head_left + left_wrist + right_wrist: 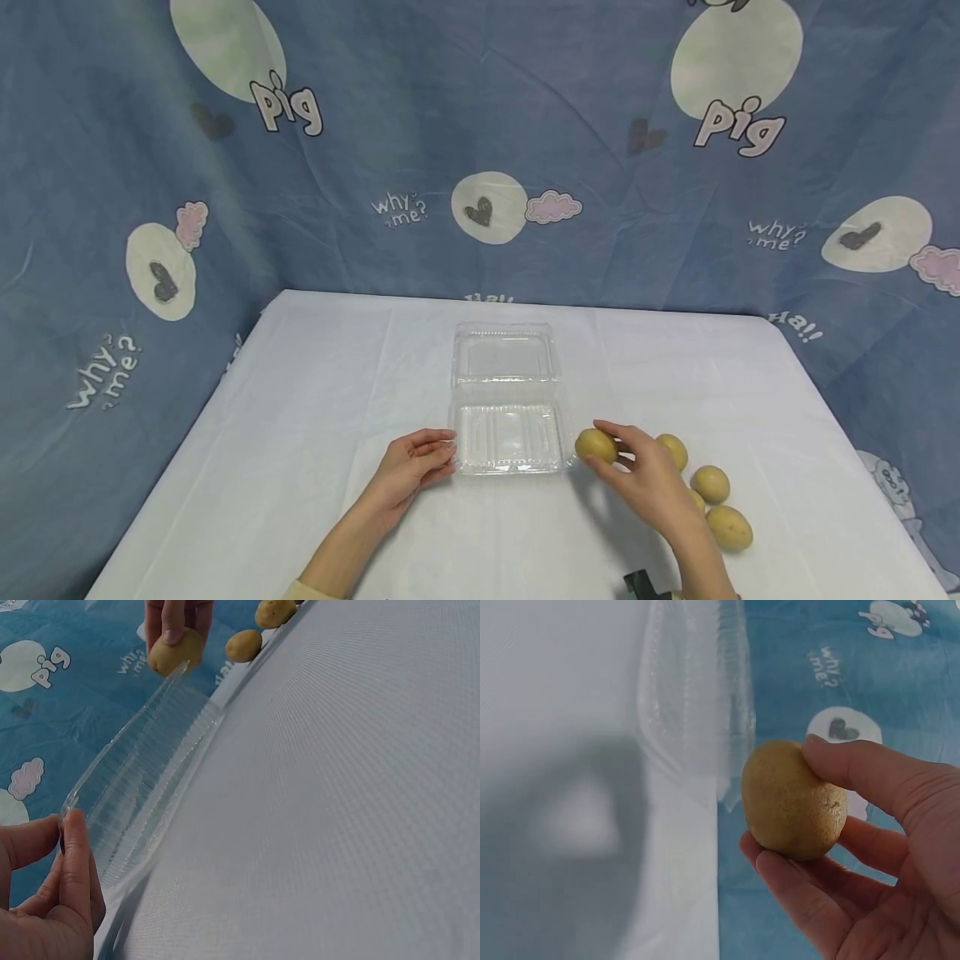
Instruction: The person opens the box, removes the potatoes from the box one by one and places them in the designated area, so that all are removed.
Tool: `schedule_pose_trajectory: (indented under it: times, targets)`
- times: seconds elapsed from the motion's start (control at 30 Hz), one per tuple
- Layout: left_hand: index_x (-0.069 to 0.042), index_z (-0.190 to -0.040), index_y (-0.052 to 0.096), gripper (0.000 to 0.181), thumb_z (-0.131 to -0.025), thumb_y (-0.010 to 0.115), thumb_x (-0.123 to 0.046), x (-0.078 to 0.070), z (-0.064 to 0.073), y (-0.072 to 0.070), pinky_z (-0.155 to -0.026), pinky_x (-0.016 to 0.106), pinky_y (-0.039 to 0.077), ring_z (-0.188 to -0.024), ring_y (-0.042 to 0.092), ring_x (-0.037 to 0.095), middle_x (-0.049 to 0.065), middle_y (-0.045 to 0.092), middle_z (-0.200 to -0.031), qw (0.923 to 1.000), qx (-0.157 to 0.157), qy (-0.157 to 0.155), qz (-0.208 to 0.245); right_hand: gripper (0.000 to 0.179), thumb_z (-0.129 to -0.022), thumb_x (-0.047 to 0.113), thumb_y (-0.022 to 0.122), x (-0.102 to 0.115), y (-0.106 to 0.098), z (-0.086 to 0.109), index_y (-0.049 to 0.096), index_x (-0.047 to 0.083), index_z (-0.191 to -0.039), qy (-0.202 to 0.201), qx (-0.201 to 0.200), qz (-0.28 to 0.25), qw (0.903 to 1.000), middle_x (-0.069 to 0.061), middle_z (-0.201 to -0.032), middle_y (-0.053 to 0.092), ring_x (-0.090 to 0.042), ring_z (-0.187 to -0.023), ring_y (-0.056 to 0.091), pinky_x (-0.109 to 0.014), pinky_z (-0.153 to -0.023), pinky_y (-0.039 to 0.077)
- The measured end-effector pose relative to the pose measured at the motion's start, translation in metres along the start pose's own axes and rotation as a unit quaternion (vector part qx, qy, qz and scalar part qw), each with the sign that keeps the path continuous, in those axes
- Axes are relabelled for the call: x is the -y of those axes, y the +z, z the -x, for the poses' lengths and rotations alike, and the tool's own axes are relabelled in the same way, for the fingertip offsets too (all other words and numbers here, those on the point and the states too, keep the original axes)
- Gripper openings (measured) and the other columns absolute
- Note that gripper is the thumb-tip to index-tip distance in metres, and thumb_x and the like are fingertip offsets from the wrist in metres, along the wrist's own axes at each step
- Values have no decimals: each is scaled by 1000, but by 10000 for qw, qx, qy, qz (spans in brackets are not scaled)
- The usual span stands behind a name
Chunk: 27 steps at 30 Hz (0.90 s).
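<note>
A clear plastic clamshell box (510, 472) lies with its lid folded back in the middle of the table. At the box's left rim, my left hand (408, 475) pinches the edge between thumb and fingers, as the left wrist view shows. My right hand (648, 475) holds a potato (596, 446) just off the box's right side; in the right wrist view this potato (791, 799) sits between thumb and fingertips. Several more potatoes (710, 484) lie to the right, one of them partly hidden behind my right hand and wrist.
A white cloth covers the table (322, 400). Behind it and at both sides hangs a blue printed curtain (375, 150). A small dark object (640, 585) shows at the bottom edge beside my right forearm.
</note>
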<state>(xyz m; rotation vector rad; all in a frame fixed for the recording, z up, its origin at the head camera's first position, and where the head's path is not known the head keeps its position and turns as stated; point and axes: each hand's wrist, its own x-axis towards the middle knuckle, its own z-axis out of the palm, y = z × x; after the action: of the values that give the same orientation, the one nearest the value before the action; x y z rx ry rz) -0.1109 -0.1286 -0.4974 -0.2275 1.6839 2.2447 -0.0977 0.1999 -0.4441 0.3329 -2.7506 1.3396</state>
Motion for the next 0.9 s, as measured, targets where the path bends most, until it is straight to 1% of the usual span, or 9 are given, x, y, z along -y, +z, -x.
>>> schedule_pose_trajectory:
  times: [0.2,0.37,0.5,0.7,0.83,0.9]
  targets:
    - [15,-125,51,42,-90,68,0,1,-1,-2,-80,28,59,-82,63,14,7,63,-93,10000,-26,-39,-77,46,-82,4,79,-5,1,0,62,-4,-123,28,-54,302,9995,-18,-118,64,-31,-104,63,-34,-86,57]
    - [15,-125,51,43,-90,69,-1,1,-1,-2,-79,27,59,-82,63,14,7,63,-93,9999,-13,-29,-99,47,-82,4,78,-11,3,-1,61,-5,-124,115,-33,616,9980,-20,-118,63,-34,-105,62,-38,-86,57]
    - [15,-125,50,43,-90,68,-1,0,0,-1,-80,27,59,-82,63,14,7,63,-93,9999,-11,-62,-83,47,-81,6,79,-16,5,-2,61,-5,-124,176,-40,953,9953,-20,-115,64,-35,-105,62,-41,-85,58]
    - [15,-125,51,42,-90,68,0,0,-1,-1,-81,28,59,-82,62,14,7,62,-93,10000,-4,-59,-40,49,-82,11,78,-20,9,-3,60,-3,-126,425,22,1411,9891,-20,-113,64,-34,-101,63,-45,-83,57]
    - [16,-124,51,42,-90,68,0,1,-1,-2,-80,28,59,-81,62,14,7,62,-92,10000,3,-17,-9,50,-82,12,79,-21,10,-3,60,-2,-126,563,12,1625,9851,-22,-114,63,-35,-101,62,-47,-83,56]
    - [16,-124,51,42,-90,68,0,1,-2,-2,-80,28,59,-81,63,13,7,62,-92,10000,6,7,-16,50,-83,12,78,-21,10,-4,59,-2,-127,630,13,1678,9838,-23,-115,63,-37,-103,61,-49,-86,55]
